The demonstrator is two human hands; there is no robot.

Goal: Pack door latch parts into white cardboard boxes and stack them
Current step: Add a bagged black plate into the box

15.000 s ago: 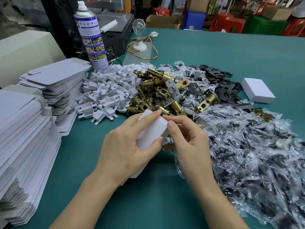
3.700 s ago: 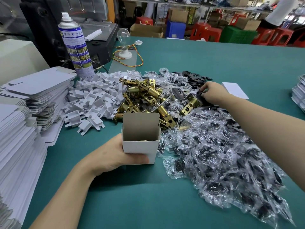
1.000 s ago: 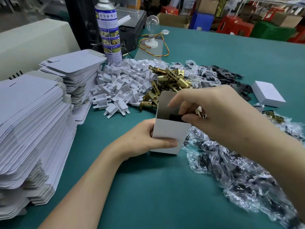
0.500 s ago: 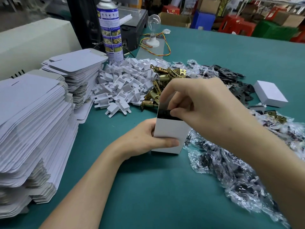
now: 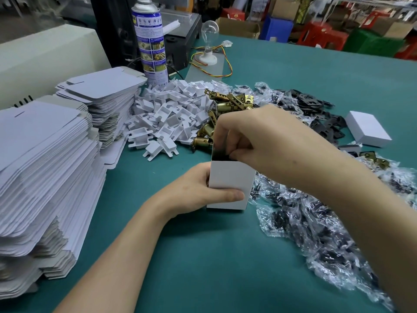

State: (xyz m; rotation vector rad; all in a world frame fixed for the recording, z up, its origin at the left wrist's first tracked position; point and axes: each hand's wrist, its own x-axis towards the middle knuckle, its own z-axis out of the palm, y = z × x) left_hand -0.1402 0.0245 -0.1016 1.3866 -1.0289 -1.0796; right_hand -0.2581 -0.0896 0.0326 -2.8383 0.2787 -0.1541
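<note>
Head view, close above table (image 5: 225,256)

- Your left hand (image 5: 198,190) is bare and slender-fingered.
- Its thumbnail (image 5: 237,195) is trimmed short and plain.
- Your right hand (image 5: 255,136) is likewise bare, with smooth, rounded knuckles.
- One small dark speck (image 5: 293,162) sits on the back of your right hand near the wrist. It is possibly a mole, but the view is too soft to confirm.
- Your left forearm (image 5: 126,256) and right forearm (image 5: 352,199) are bare right to the frame edge.
</note>
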